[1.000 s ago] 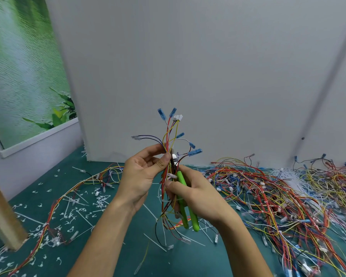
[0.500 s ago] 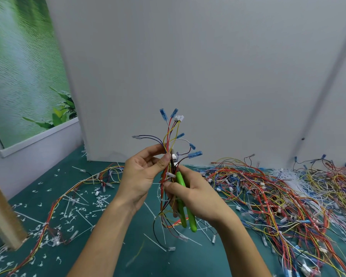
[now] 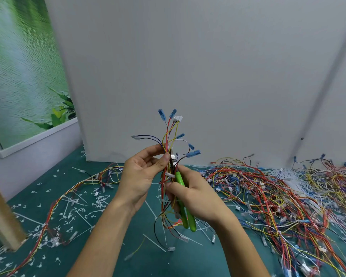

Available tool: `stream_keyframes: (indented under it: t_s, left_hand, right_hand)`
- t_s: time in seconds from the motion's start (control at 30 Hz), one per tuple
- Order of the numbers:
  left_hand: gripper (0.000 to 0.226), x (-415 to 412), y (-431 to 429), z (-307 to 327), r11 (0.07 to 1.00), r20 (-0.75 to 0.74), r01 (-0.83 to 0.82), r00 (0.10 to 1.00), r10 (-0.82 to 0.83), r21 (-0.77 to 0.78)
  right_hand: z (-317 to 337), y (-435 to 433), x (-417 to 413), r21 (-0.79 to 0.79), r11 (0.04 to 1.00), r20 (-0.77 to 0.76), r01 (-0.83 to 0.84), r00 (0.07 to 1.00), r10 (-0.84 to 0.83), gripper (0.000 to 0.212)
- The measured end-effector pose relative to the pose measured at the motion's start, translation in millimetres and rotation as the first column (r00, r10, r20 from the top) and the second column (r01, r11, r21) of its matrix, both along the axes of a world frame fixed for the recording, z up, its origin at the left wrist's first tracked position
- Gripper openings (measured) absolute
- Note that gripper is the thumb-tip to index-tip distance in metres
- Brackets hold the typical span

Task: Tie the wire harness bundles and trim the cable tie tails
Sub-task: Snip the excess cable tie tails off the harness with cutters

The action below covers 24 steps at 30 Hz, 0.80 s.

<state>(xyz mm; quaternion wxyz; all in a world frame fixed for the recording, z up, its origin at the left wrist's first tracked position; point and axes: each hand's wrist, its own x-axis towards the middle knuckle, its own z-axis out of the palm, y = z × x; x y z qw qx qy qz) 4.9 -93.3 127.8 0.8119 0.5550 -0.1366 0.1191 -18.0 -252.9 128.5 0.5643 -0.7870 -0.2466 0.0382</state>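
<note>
The left hand (image 3: 142,176) pinches the wire harness bundle (image 3: 169,136) with thumb and fingers and holds it standing up, blue plugs on top. The right hand (image 3: 196,196) is curled round the green-handled cutters (image 3: 185,212), with their tip by the left thumb. A big wire pile (image 3: 268,192) lies right of the hands. White cut bits (image 3: 68,212) lie left.

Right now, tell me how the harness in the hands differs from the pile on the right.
The held harness stands upright, pinched by the left hand; the pile lies flat. The held harness is one gathered bundle; the pile is a loose tangle. Both have red and yellow wires with blue terminals.
</note>
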Motion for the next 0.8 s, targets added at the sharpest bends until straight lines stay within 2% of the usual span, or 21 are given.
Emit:
stream_keyframes:
  t_s: [0.03,0.2,0.33,0.5,0.8]
  left_hand:
    - [0.037,-0.2,0.2,-0.2,1.000,0.000,0.002,1.000,-0.002,-0.008]
    - [0.039,-0.1,1.2,-0.6,1.000,0.007,0.009,1.000,-0.009,0.005]
    - [0.039,0.9,-1.0,-1.0,1.000,0.015,-0.006,1.000,0.006,0.005]
    - [0.033,2.0,0.3,-2.3,1.000,0.008,-0.013,1.000,0.013,0.001]
    - [0.038,0.4,-0.8,-1.4,1.000,0.008,-0.012,1.000,0.012,0.018]
  right_hand:
    - [0.2,-0.6,-0.4,0.008,1.000,-0.006,-0.005,1.000,0.005,0.004]
    - [2.2,-1.9,-2.5,0.009,1.000,-0.004,-0.007,1.000,0.007,0.002]
    - [2.5,1.0,-2.2,0.002,1.000,-0.017,0.007,1.000,-0.007,0.013]
    - [2.0,1.5,-2.1,-0.008,1.000,-0.006,0.009,1.000,-0.009,0.009]
    - [0.4,2.1,-0.1,-0.024,0.999,0.006,0.031,0.999,-0.031,0.012]
